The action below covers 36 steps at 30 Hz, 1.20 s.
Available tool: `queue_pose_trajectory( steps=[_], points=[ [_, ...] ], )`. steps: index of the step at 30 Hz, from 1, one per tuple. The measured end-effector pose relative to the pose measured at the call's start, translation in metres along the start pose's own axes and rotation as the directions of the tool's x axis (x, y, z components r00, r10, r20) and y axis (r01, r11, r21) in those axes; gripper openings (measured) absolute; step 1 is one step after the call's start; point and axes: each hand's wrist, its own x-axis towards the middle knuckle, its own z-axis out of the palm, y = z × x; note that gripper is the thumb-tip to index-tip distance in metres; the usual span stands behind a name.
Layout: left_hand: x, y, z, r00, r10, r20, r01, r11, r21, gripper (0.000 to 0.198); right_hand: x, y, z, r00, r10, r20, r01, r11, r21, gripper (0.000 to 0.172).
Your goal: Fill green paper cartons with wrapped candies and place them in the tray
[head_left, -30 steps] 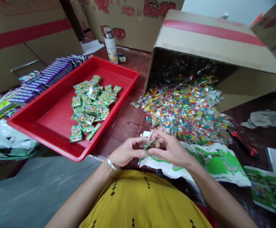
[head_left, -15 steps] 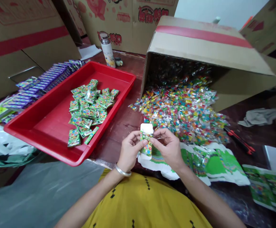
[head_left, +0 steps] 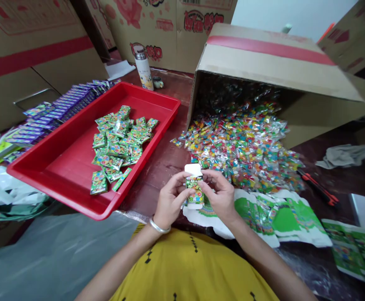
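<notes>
My left hand [head_left: 170,200] and my right hand [head_left: 220,195] pinch a small green printed box [head_left: 194,189] between them, just above the table's near edge. Its white top flap stands open. Both hands are closed on it, fingers at its sides. Behind the hands lies a heap of clear candy packets [head_left: 242,146] spilling from a cardboard carton [head_left: 273,62] tipped on its side. Under and to the right of my hands lie flat green box blanks [head_left: 273,215]. To the left a red tray [head_left: 60,167] holds several finished green boxes [head_left: 119,142].
Purple packets [head_left: 60,104] are rowed left of the tray. A flask [head_left: 143,70] and small cup [head_left: 158,82] stand at the back. An orange-handled tool [head_left: 319,188] and a grey cloth [head_left: 342,155] lie to the right. Large cartons wall the back and left.
The small box has been raised upright between both hands, its white flap now showing at the top. The view has shifted slightly.
</notes>
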Motion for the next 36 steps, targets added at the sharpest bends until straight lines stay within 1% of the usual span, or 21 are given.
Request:
queue_pose_trajectory(
  steps=[1,4,6,8,10,12,14,16,19,20,22,24,26,28,30,32,33,34,36],
  points=[
    [0.001,0.001,-0.001,1.0,-0.013,0.026,0.013,1.0,-0.012,0.038,0.001,0.0,-0.002,1.0,-0.006,0.026,0.006,1.0,-0.018,0.019],
    [0.002,0.004,-0.002,0.993,-0.057,0.108,0.061,0.998,-0.034,0.035,0.006,-0.001,-0.006,0.994,-0.029,0.105,0.038,0.996,-0.085,0.006],
    [0.003,0.004,-0.002,0.99,-0.064,0.127,0.071,0.996,-0.049,0.033,0.009,-0.002,-0.006,0.989,-0.042,0.144,0.052,0.997,-0.064,0.005],
    [0.003,0.003,-0.001,0.996,-0.035,0.081,0.042,0.995,-0.09,0.034,0.012,-0.004,-0.004,0.989,-0.036,0.145,0.031,0.999,0.038,0.006],
    [0.004,0.002,-0.001,1.0,-0.016,0.023,0.019,0.991,-0.133,0.039,0.014,-0.006,-0.001,0.993,-0.014,0.117,-0.001,0.992,0.128,0.012],
    [0.004,0.002,-0.002,1.0,-0.025,-0.002,0.024,0.988,-0.15,0.043,0.017,-0.009,0.0,0.992,-0.008,0.13,-0.01,0.99,0.143,0.018],
    [0.004,0.004,-0.003,0.999,-0.039,0.011,0.04,0.992,-0.124,0.043,0.02,-0.012,-0.001,0.981,0.002,0.194,-0.028,0.991,0.131,0.019],
    [0.002,0.007,-0.005,0.999,-0.034,0.027,0.036,0.997,-0.064,0.041,0.024,-0.015,-0.003,0.965,0.054,0.257,-0.091,0.987,0.131,0.023],
    [0.0,0.013,-0.006,0.998,-0.033,0.051,0.031,0.999,0.03,0.04,0.031,-0.019,-0.008,0.933,0.196,0.301,-0.234,0.968,0.096,0.022],
    [-0.001,0.014,-0.007,0.998,-0.036,0.056,0.034,0.998,0.045,0.041,0.033,-0.02,-0.01,0.921,0.23,0.313,-0.265,0.961,0.073,0.023],
    [-0.002,0.015,-0.006,0.997,-0.04,0.064,0.037,0.998,0.052,0.043,0.037,-0.021,-0.012,0.91,0.259,0.323,-0.284,0.958,0.031,0.024],
    [-0.002,0.015,-0.006,0.997,-0.038,0.065,0.035,0.998,0.045,0.046,0.04,-0.021,-0.013,0.914,0.249,0.322,-0.263,0.965,0.001,0.026],
    [-0.001,0.015,-0.006,0.997,-0.038,0.069,0.035,0.998,0.045,0.049,0.04,-0.021,-0.013,0.928,0.211,0.307,-0.215,0.976,-0.021,0.025],
    [0.0,0.015,-0.008,0.995,-0.053,0.083,0.049,0.998,0.047,0.051,0.036,-0.021,-0.012,0.952,0.128,0.277,-0.118,0.992,-0.052,0.023],
    [0.0,0.013,-0.009,0.993,-0.076,0.089,0.071,0.996,0.052,0.047,0.027,-0.022,-0.01,0.963,0.013,0.268,0.014,0.995,-0.101,0.018],
    [-0.001,0.01,-0.01,0.992,-0.095,0.079,0.092,0.995,0.049,0.037,0.017,-0.023,-0.009,0.954,-0.084,0.288,0.131,0.98,-0.147,0.011],
    [-0.001,0.008,-0.011,0.992,-0.103,0.072,0.1,0.994,0.046,0.033,0.013,-0.023,-0.009,0.944,-0.113,0.308,0.17,0.971,-0.165,0.013],
    [-0.001,0.007,-0.012,0.991,-0.112,0.069,0.11,0.993,0.039,0.03,0.011,-0.022,-0.012,0.933,-0.124,0.338,0.194,0.964,-0.181,0.02],
    [0.0,0.004,-0.015,0.992,-0.12,0.046,0.119,0.993,0.017,0.028,0.013,-0.018,-0.021,0.92,-0.079,0.383,0.176,0.958,-0.226,0.027]
  ],
)
